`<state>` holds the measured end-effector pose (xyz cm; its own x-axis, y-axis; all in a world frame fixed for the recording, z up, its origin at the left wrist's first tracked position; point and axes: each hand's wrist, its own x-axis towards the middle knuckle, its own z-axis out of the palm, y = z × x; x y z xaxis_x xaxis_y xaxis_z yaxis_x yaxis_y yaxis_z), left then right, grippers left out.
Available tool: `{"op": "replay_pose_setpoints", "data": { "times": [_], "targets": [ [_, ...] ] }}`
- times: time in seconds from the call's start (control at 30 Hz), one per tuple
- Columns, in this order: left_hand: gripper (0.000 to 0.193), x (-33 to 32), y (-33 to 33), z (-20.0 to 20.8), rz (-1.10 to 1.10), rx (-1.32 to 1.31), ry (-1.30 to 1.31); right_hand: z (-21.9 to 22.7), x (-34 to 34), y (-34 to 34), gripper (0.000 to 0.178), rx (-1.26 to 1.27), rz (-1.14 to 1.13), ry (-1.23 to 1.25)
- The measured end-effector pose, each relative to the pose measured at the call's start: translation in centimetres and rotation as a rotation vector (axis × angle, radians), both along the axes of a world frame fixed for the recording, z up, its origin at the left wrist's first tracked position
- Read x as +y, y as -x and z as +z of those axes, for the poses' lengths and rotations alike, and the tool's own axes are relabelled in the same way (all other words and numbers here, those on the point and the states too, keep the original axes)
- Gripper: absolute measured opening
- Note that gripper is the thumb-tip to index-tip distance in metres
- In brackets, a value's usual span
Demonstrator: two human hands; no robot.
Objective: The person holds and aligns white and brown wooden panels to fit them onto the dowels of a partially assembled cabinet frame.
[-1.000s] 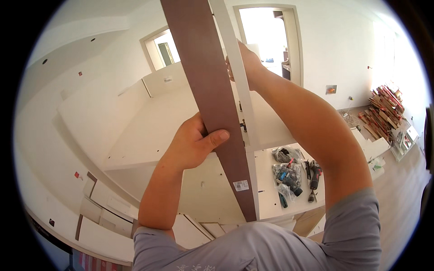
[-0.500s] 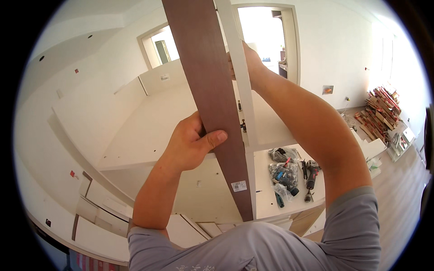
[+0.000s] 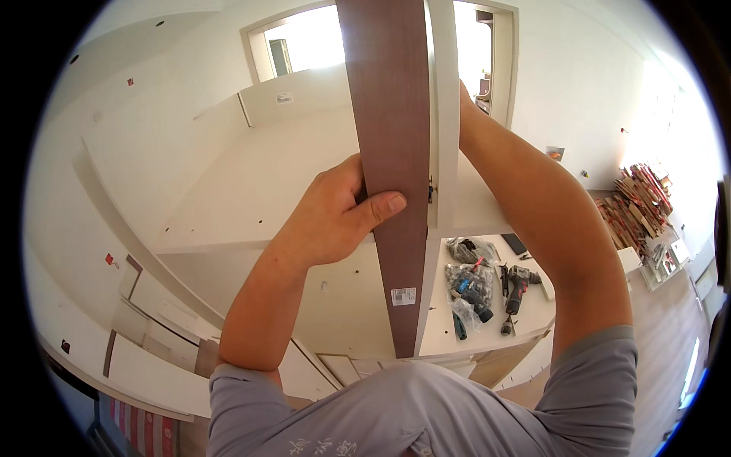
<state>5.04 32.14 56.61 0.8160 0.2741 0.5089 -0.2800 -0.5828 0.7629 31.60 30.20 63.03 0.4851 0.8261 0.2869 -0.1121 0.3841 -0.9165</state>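
A long brown board (image 3: 392, 145) with a white face runs from the top of the view down to my chest. My left hand (image 3: 335, 217) grips its left edge, thumb lying across the brown face. My right hand (image 3: 464, 99) is mostly hidden behind the board higher up, where it holds the white edge; only the wrist and forearm show. A small white sticker (image 3: 403, 296) sits near the board's lower end. Below the board lies a large white cabinet carcass (image 3: 251, 198) of flat panels.
A white panel (image 3: 525, 312) at the lower right carries a red-and-black cordless drill (image 3: 514, 293), bags of fittings (image 3: 468, 278) and a dark phone (image 3: 515, 244). Loose white panels (image 3: 152, 335) lie at the lower left. Wood offcuts (image 3: 640, 198) are stacked by the right wall. A doorway (image 3: 487, 46) opens behind.
The board has swung from a leftward lean to nearly upright in the view, and its lower end sits closer to my chest. Both hands keep their hold.
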Motion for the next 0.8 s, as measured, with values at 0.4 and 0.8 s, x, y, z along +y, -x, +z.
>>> {"op": "replay_pose_setpoints", "data": {
  "times": [0.4,0.8],
  "targets": [
    [0.046,-0.1,0.2,0.1,0.025,-0.015,-0.060,-0.9,1.6,-2.8,0.079,-0.126,-0.018,-0.060],
    [0.047,-0.4,1.0,1.2,-0.037,0.102,-0.015,0.2,0.7,-1.8,0.081,-0.027,-0.045,0.032]
  ]
}}
